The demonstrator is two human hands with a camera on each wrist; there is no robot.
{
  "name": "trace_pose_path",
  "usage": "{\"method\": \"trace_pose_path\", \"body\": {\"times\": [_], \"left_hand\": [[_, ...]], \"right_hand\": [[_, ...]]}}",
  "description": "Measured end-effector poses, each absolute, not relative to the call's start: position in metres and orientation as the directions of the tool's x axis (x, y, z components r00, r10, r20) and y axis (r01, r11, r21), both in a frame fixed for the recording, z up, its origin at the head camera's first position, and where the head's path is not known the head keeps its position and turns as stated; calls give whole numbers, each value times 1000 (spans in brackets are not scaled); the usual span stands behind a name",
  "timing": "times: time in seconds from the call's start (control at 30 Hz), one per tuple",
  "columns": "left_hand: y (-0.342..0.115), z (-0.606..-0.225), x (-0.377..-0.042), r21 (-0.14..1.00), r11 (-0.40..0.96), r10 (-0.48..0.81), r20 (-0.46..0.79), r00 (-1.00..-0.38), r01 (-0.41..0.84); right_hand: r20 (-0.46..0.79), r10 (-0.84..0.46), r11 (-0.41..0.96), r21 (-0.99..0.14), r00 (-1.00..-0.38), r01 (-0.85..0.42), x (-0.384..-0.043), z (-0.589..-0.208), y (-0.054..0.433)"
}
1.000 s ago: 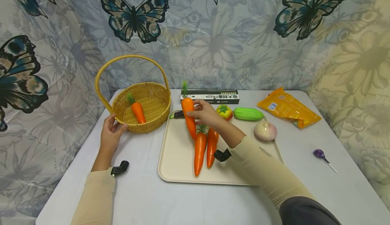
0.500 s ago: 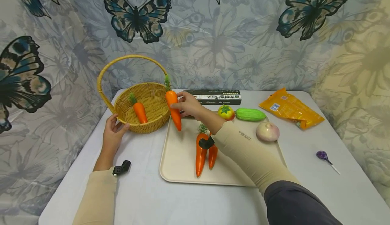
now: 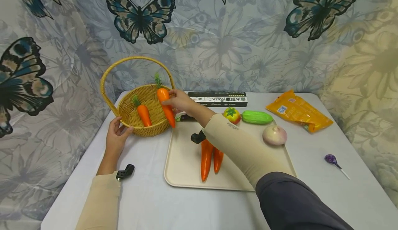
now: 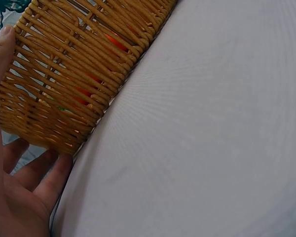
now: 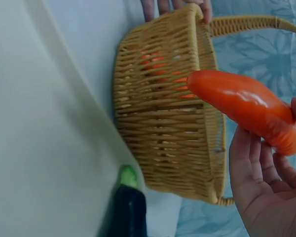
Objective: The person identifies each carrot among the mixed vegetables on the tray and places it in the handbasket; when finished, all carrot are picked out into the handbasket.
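My right hand (image 3: 181, 102) pinches an orange carrot (image 3: 163, 95) with a green top, fingers on one side and thumb on the other. In the head view the carrot slants over the right rim of a yellow wicker basket (image 3: 141, 130); its tip points down. The right wrist view shows this carrot (image 5: 244, 101) beside the basket's rim. Another carrot (image 3: 143, 115) lies inside the basket. My left hand (image 3: 116, 136) grips the basket's near left side; the left wrist view has its fingers (image 4: 54, 180) against the woven wall.
A cream tray (image 3: 183, 174) bears two more carrots (image 3: 206, 161), partly behind my right forearm, an eggplant (image 3: 186, 118), a tomato (image 3: 232, 115), a cucumber (image 3: 256, 117) and an onion (image 3: 275, 135). Behind stands a pasta box (image 3: 217, 99). Rightward lie an orange bag (image 3: 298, 110) and a lollipop (image 3: 331, 159).
My right hand has carried the carrot leftward from above the tray to the basket's right rim. The left hand keeps its hold on the basket.
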State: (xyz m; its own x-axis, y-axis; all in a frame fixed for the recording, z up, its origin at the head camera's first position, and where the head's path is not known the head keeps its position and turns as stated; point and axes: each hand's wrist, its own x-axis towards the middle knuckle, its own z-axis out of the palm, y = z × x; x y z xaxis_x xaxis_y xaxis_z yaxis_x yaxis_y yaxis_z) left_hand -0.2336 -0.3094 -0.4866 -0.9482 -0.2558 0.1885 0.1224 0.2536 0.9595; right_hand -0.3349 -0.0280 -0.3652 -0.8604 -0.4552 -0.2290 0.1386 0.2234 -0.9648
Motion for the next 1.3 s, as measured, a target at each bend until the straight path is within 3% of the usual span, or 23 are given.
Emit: {"method": "trace_pose_path", "body": {"times": [0.4, 0.87, 1.07, 1.3], "left_hand": [[-307, -488, -232, 963, 243, -247, 174, -953, 113], [-309, -487, -234, 968, 220, -250, 176, -952, 121], [-310, -485, -234, 972, 210, -252, 159, -955, 107], [-304, -469, -226, 976, 193, -241, 143, -960, 97]], "right_hand": [[-248, -448, 185, -966, -859, 182, -360, -365, -63], [-226, -416, 134, -973, -881, 187, -360, -382, -90], [-220, -407, 232, -964, -887, 133, -362, -396, -100], [-202, -363, 501, -865, -910, -8, -364, -404, -108]]}}
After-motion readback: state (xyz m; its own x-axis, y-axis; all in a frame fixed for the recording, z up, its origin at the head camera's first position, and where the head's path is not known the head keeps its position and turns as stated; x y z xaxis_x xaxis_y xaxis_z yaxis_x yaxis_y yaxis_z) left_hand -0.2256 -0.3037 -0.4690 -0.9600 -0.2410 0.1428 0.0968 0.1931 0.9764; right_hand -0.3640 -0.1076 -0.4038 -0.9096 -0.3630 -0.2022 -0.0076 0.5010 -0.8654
